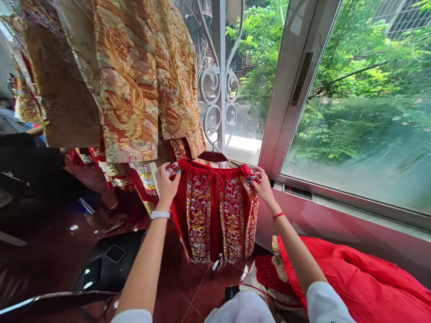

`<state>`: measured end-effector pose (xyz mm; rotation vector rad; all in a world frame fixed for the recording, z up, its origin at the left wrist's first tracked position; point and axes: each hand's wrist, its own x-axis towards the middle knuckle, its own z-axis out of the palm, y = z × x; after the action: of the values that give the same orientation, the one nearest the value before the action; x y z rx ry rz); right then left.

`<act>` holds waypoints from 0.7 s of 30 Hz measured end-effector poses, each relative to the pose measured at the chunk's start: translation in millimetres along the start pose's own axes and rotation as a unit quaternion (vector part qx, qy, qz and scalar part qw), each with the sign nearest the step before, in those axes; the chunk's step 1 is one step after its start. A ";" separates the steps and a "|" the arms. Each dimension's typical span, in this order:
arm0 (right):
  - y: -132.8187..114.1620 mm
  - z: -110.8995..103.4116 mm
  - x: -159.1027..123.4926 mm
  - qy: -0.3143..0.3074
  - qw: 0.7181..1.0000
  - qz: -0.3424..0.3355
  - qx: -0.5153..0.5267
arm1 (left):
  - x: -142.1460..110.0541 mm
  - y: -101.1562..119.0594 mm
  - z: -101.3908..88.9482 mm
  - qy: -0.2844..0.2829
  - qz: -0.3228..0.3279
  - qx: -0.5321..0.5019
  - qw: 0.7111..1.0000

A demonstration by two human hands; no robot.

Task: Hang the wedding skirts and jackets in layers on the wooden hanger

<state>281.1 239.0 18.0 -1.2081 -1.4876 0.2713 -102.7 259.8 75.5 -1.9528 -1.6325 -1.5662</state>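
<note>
A red skirt (199,215) with gold and silver embroidered panels hangs in front of me from a dark hanger (213,156). Its gathered waist has a tied red cord (214,180) at the middle. My left hand (166,185) pinches the left end of the waistband, thumb in front. At the opposite end, my right hand (263,185) has its fingers closed on the waistband's corner. The skirt spreads between both hands, its lower edge above the tiled floor. Some fingertips are hidden behind the cloth.
Gold embroidered jackets (129,85) hang at upper left. A phone (298,192) lies on the sill under the window (363,134). Red cloth (350,269) is heaped at lower right. A black chair seat (126,269) with a dark device stands at left, near a person in dark clothes (33,179).
</note>
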 end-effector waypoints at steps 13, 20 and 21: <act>-10.5 1.1 16.2 -0.019 0.984 -0.044 -0.171 | 12.2 -7.2 -10.8 -0.155 -0.002 0.232 0.960; -14.9 -19.5 33.1 -0.057 0.964 -0.056 -0.255 | 10.6 -10.1 -16.5 -0.256 0.003 0.184 0.949; -15.6 -23.0 34.7 -0.068 0.962 -0.056 -0.257 | 12.5 -12.0 -17.8 -0.271 0.004 0.169 0.948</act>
<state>298.2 249.2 57.8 -1.5270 -1.8071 -0.1246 -124.6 260.6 87.3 -2.2959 -1.9113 -0.6948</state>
